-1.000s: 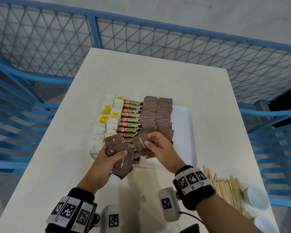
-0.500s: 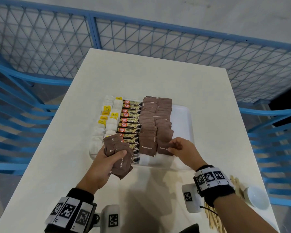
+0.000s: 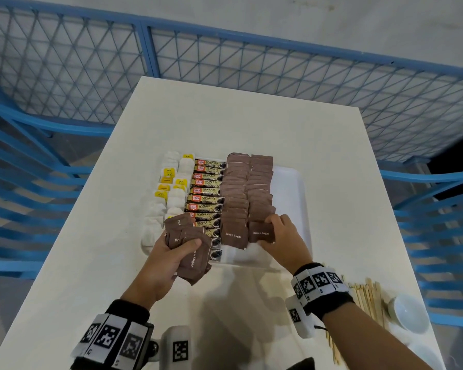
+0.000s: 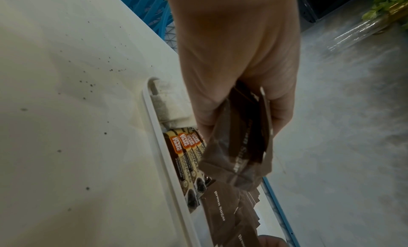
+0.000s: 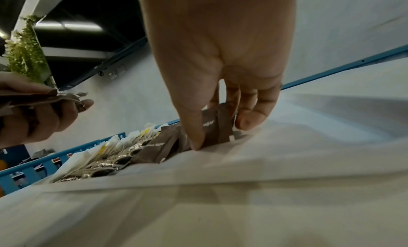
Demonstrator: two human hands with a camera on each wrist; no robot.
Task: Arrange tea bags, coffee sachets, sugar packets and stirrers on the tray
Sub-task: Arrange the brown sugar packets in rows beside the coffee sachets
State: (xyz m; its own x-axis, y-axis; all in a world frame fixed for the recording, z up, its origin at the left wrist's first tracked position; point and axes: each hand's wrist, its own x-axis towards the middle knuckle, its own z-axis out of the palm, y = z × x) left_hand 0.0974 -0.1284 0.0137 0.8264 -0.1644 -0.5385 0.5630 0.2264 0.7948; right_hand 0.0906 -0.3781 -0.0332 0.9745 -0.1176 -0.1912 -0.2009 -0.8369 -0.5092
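Observation:
A white tray on the white table carries rows of white tea bags, coffee sachets and two columns of brown sugar packets. My left hand hovers at the tray's near left corner and grips a bunch of brown sugar packets, which the left wrist view shows fanned out as the held bunch. My right hand pinches one brown sugar packet at the near end of the right column; the same packet stands between thumb and fingers, touching the tray floor.
Wooden stirrers lie in a pile at the table's near right, beside small white cups. Blue mesh railings surround the table. The tray's right strip holds nothing.
My right hand took a sugar packet from beside the left hand, moved right, and now sets it at the near end of the right column. The left hand has kept its bunch in place.

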